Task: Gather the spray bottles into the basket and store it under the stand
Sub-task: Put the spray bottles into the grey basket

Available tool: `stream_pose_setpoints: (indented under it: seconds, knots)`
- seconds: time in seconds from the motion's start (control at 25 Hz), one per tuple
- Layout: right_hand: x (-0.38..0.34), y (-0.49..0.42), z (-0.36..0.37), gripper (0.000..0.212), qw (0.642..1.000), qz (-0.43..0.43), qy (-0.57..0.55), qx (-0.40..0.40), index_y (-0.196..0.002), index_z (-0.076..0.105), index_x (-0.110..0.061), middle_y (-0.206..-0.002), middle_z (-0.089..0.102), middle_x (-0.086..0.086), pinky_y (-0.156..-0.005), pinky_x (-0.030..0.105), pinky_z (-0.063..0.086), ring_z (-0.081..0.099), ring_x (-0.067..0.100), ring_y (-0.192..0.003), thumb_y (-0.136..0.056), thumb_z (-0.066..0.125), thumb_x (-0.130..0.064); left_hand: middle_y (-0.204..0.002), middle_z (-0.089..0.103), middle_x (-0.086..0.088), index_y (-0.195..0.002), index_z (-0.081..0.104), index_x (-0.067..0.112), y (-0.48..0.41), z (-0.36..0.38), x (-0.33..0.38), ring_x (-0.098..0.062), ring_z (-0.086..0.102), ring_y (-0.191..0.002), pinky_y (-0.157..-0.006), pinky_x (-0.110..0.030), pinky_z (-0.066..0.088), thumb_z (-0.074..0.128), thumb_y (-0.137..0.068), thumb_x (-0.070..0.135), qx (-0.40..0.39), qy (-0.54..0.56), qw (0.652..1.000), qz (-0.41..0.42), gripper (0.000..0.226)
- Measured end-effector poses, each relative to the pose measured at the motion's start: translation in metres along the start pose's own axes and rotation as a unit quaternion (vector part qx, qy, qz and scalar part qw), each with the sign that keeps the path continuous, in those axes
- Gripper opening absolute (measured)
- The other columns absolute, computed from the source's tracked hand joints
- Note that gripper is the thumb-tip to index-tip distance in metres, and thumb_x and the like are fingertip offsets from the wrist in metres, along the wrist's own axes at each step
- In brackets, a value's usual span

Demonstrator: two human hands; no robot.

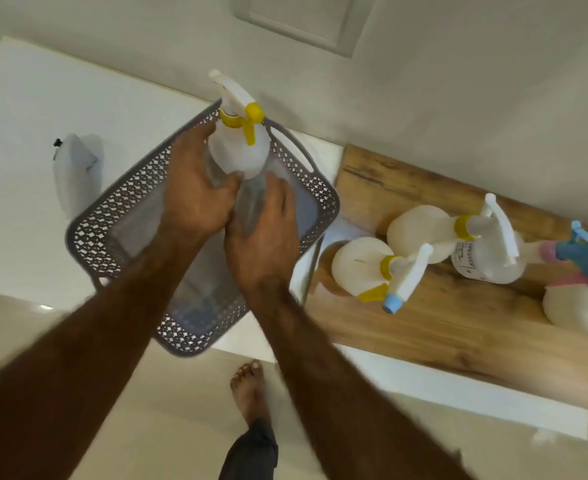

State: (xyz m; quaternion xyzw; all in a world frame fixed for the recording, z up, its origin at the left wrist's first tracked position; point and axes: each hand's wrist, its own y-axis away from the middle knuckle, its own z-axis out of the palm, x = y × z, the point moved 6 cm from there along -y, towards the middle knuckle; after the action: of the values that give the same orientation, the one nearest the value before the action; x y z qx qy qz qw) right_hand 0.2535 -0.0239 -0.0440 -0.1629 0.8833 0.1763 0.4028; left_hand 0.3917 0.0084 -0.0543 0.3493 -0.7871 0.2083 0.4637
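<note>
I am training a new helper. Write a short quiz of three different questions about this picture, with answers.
1. True or false: both hands hold one spray bottle over the grey basket.
2. What colour is the trigger of the held bottle? A) yellow B) red C) black
3. Fill in: the other spray bottles wait on the ______ board to the right of the basket.

Key:
1. True: the left hand and the right hand grip its body.
2. A
3. wooden
</note>
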Motion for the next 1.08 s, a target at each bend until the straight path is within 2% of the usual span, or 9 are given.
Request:
stream_pose_setpoints:
  seconds: [0.12,0.2,0.28,0.4,0.56,0.72,0.88,0.96,1.08]
  knots:
    - [0.023,0.062,-0.041,0.048,0.997,-0.052,0.005,0.062,-0.138,0.056,-0.01,-0.146,0.054,0.009,-0.111,0.029,0.042,0.051,0.022,-0.136,-0.095,0.064,-0.029,-0.127,0.062,-0.008,-0.128,0.065,0.012,0.076,0.006,0.031,-0.021,0.062,-0.116,-0.092,-0.044,0.058,0.07,-0.09,0.012,0.038,-0.076,0.996,0.023,0.038]
    - [0.047,0.098,-0.068,0.032,0.994,-0.059,0.005,0.087,-0.123,0.067,-0.013,-0.127,0.067,0.004,-0.104,0.033,0.051,0.061,0.018,-0.121,-0.095,0.065,-0.028,-0.122,0.064,-0.005,-0.123,0.069,0.011,0.113,0.03,0.052,-0.013,0.061,-0.109,-0.087,-0.035,0.057,0.07,-0.089,0.007,-0.039,-0.081,0.993,0.074,0.034]
    - [0.083,0.12,-0.101,0.02,0.992,0.022,-0.018,0.126,-0.107,0.069,-0.02,-0.107,0.07,-0.006,-0.086,0.038,0.059,0.066,0.01,-0.1,-0.093,0.067,-0.033,-0.127,0.06,0.003,-0.131,0.066,0.015,0.13,0.065,0.067,-0.007,0.059,-0.109,-0.087,-0.03,0.057,0.072,-0.084,0.01,-0.174,-0.045,0.98,0.089,0.048]
    - [0.136,0.115,-0.133,0.049,0.971,0.185,-0.047,0.145,-0.13,0.053,-0.03,-0.121,0.062,-0.013,-0.089,0.038,0.059,0.063,0.008,-0.107,-0.088,0.073,-0.045,-0.14,0.055,0.004,-0.147,0.052,0.027,0.131,0.113,0.083,-0.011,0.056,-0.128,-0.107,-0.03,0.052,0.076,-0.077,0.029,-0.35,0.011,0.935,0.06,0.074]
    - [0.149,0.068,-0.131,0.078,0.983,0.166,-0.015,0.082,-0.15,0.032,-0.03,-0.143,0.051,-0.008,-0.098,0.038,0.053,0.055,0.016,-0.127,-0.084,0.075,-0.032,-0.16,0.048,-0.012,-0.161,0.037,0.011,0.115,0.157,0.084,-0.028,0.049,-0.146,-0.123,-0.046,0.04,0.083,-0.071,0.04,-0.425,-0.067,0.901,0.048,0.105]
    - [0.133,0.049,-0.145,0.083,0.99,0.112,0.031,0.075,-0.153,0.031,-0.023,-0.146,0.05,-0.001,-0.098,0.044,0.054,0.055,0.023,-0.128,-0.08,0.069,-0.028,-0.135,0.06,0.0,-0.147,0.051,0.017,0.117,0.141,0.104,-0.002,0.053,-0.12,-0.1,-0.028,0.044,0.085,-0.069,0.047,-0.297,-0.066,0.951,0.058,0.089]
    - [0.081,0.065,-0.153,0.088,0.994,0.051,-0.056,0.074,-0.151,0.04,-0.015,-0.144,0.056,0.008,-0.104,0.049,0.05,0.056,0.03,-0.128,-0.075,0.045,-0.059,-0.136,0.065,-0.009,-0.145,0.056,0.013,0.142,0.093,0.119,-0.027,0.065,-0.123,-0.098,-0.046,0.058,0.071,-0.067,0.061,-0.119,-0.077,0.99,0.005,0.092]
    - [0.049,0.065,-0.136,0.081,0.994,0.031,-0.093,0.056,-0.146,0.046,-0.016,-0.137,0.062,0.007,-0.102,0.053,0.051,0.061,0.032,-0.121,-0.074,0.043,-0.053,-0.134,0.062,-0.001,-0.143,0.056,0.021,0.139,0.057,0.116,-0.024,0.064,-0.122,-0.096,-0.044,0.057,0.075,-0.064,0.057,-0.031,-0.086,0.995,-0.049,0.088]
    - [0.005,0.053,-0.09,0.078,0.998,-0.052,-0.019,-0.031,-0.149,0.044,-0.016,-0.14,0.06,0.005,-0.105,0.035,0.047,0.06,0.028,-0.124,-0.077,0.043,-0.046,-0.131,0.06,0.003,-0.138,0.055,0.024,0.127,0.003,0.089,-0.019,0.063,-0.12,-0.094,-0.039,0.055,0.073,-0.057,0.062,0.065,-0.086,0.986,-0.13,0.091]
